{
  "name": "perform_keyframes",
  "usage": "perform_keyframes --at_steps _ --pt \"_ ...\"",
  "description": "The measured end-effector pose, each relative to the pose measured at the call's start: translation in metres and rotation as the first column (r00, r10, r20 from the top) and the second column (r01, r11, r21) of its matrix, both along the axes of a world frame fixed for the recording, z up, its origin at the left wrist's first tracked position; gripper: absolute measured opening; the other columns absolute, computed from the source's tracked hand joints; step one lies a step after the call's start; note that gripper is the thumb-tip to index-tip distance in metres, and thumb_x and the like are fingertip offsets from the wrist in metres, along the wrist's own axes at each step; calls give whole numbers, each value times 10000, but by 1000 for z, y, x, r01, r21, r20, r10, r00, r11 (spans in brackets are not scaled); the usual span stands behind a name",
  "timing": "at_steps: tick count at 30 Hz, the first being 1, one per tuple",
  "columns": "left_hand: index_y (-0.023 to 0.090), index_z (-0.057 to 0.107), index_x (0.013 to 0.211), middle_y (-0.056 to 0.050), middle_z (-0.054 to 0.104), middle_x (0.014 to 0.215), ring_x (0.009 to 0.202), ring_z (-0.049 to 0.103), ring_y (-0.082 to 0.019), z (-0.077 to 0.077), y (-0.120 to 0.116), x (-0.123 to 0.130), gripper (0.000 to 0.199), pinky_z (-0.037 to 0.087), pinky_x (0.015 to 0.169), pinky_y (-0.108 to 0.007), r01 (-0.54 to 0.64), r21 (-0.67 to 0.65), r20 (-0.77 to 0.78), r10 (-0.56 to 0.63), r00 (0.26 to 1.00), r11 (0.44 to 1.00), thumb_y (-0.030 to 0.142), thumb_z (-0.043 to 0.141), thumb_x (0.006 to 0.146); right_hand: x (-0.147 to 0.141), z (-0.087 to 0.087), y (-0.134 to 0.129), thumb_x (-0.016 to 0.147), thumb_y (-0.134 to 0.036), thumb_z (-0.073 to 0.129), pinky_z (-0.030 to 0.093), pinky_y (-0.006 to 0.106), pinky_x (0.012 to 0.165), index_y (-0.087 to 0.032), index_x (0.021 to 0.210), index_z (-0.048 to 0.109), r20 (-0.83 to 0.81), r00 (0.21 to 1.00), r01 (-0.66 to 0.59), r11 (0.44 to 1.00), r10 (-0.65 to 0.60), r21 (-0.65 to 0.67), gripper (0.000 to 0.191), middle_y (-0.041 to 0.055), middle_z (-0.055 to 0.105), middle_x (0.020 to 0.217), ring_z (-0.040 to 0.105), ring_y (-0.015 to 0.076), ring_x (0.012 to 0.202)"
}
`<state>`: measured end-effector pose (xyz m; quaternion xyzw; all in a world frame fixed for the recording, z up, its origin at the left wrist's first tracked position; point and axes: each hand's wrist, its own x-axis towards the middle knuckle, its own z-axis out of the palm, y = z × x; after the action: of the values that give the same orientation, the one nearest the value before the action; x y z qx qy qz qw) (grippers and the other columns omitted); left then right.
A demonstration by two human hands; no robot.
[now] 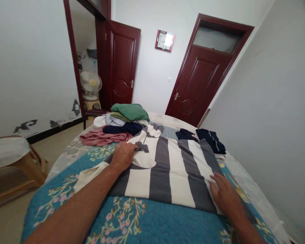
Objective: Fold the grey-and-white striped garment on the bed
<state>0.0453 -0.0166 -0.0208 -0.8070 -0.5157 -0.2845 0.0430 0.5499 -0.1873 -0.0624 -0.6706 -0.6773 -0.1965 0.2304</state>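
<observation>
A grey and white striped shirt point(176, 169) lies spread sideways on the bed, its collar end to the left and its hem to the right. My left hand point(123, 156) rests at the collar and shoulder area, its fingers curled over the fabric; the thumb is hidden. At the hem end, my right hand point(225, 193) lies on the striped cloth with fingers stretched out and somewhat apart. One sleeve reaches toward the far side of the bed, and a pale part of the shirt sticks out beyond my left wrist.
A heap of loose clothes point(122, 122) sits at the far left of the bed. Folded dark navy clothes point(210, 139) lie at the far right. The floral blue quilt point(167, 220) covers the bed. A stool point(22, 166) stands to the left; a wall point(274, 118) rises on the right.
</observation>
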Motion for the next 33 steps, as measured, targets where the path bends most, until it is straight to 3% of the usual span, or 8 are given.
perform_keyframes --at_steps 3,5,9,12,17,20,27,33 --pt "265 751 1070 -64 778 1070 1107 668 -279 7 -7 -2 305 435 1041 -456 210 -79 -34 -213 976 974 103 574 883 -75 25 32 1030 -403 493 488 539 1193 -167 1280 715 -109 973 -209 978 205 -26 410 180 664 1423 619 323 1348" --pt "253 731 1003 -63 766 1004 1038 677 -262 10 -8 -4 281 455 988 -419 262 -132 4 -263 965 956 88 563 848 -132 38 57 1044 -353 492 472 501 1216 -196 1372 669 -167 931 -341 936 325 -83 405 157 612 1507 585 288 1399" --pt "234 687 924 -62 728 913 918 670 -242 10 -2 -10 249 500 890 -368 237 -177 141 -214 967 955 95 499 840 -231 48 101 1026 -276 517 452 514 1220 -199 1521 563 -230 850 -511 849 475 -134 503 162 535 1593 511 285 1475" --pt "223 697 979 -74 743 985 960 688 -237 6 6 -15 317 525 906 -359 132 -206 201 -90 976 970 68 449 856 -276 39 120 1026 -288 562 435 523 1210 -228 1491 607 -221 849 -524 820 480 -232 471 156 570 1566 525 293 1452" --pt "206 737 1165 -134 745 1243 1213 680 -282 4 30 -19 269 500 1062 -379 -141 -267 103 173 979 953 231 596 937 -292 25 124 1029 -307 572 359 539 1238 -258 1355 708 -227 860 -507 815 457 -281 356 113 612 1530 525 295 1441" --pt "229 775 1107 -142 773 1225 1198 704 -307 5 47 -13 236 525 988 -374 -203 -347 35 229 973 916 331 677 918 -289 23 123 1027 -296 568 358 513 1235 -253 1343 713 -241 855 -512 819 459 -258 351 109 620 1514 535 282 1425" --pt "217 782 942 -149 810 1029 1014 751 -316 5 65 1 169 521 830 -364 -233 -406 56 278 959 884 331 671 888 -288 22 123 1024 -301 572 356 496 1231 -270 1348 704 -244 851 -515 828 464 -220 351 98 628 1499 542 278 1403" --pt "205 771 896 -73 811 990 947 728 -240 4 76 -20 223 504 811 -311 -181 -388 192 272 943 904 346 600 921 -288 22 123 1028 -302 564 351 495 1239 -262 1353 703 -252 847 -521 826 468 -215 356 98 627 1501 537 281 1412"
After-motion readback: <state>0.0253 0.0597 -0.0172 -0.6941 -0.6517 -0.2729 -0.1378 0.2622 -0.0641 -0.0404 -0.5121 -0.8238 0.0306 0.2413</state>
